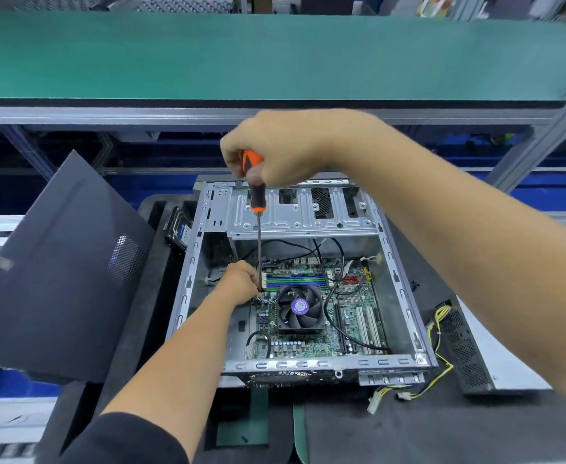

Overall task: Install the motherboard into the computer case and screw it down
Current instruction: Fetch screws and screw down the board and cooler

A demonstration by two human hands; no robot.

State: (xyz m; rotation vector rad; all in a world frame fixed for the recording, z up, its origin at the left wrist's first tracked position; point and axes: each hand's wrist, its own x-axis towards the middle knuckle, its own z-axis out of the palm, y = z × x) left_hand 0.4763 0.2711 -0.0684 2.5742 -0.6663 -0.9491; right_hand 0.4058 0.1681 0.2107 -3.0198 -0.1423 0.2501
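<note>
Two hands on one screwdriver (257, 209), which reads as a screw being driven near the motherboard's far-left corner. Motherboard (311, 316) already lies flat on the case floor, CPU fan (300, 308) up, so seating looks done and screwing is the step in hand.

Computer case (405, 296) lies on its side, open face up, on a dark mat on the tabletop (442, 430); that gives straight-down access to the board.

Right hand (274, 152) is raised above the case's far edge, fist clenched round the orange-and-black handle, forearm coming in from the right. Screwdriver stands close to upright, long shank dropping into the case.

Left hand (241, 281) reaches in over the case's left wall, fingers pinched round the lower shank at the tip; my guess is it steadies the bit and screw on the hole. Screw itself is hidden by the fingers.

Loose black cables (333, 296) drape across the board beside the fan and could snag.

Removed side panel (64, 283) leans at the left. Hard drive (177, 229) sits just outside the case's far-left corner. Power supply (462, 349) lies past the right wall, its yellow-and-black leads (438, 363) trailing along the near edge. Green shelf (274, 55) runs overhead.
</note>
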